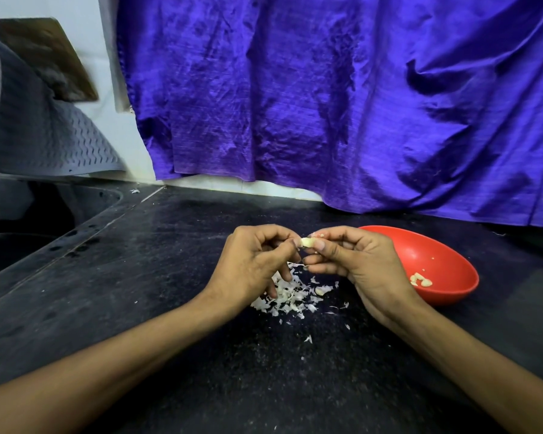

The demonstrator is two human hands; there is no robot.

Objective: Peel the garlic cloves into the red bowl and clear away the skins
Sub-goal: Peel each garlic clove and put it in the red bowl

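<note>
Your left hand (254, 264) and right hand (351, 261) both pinch one garlic clove (307, 242) above the skins (290, 294) on the worktop (170, 277); risk: it slips, missing the red bowl (436, 245).

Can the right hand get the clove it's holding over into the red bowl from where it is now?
Probably yes. The right hand pinches the garlic clove together with the left hand, and the red bowl sits open just beside it on the counter, with nothing between them. The left hand would have to let go first.
</note>
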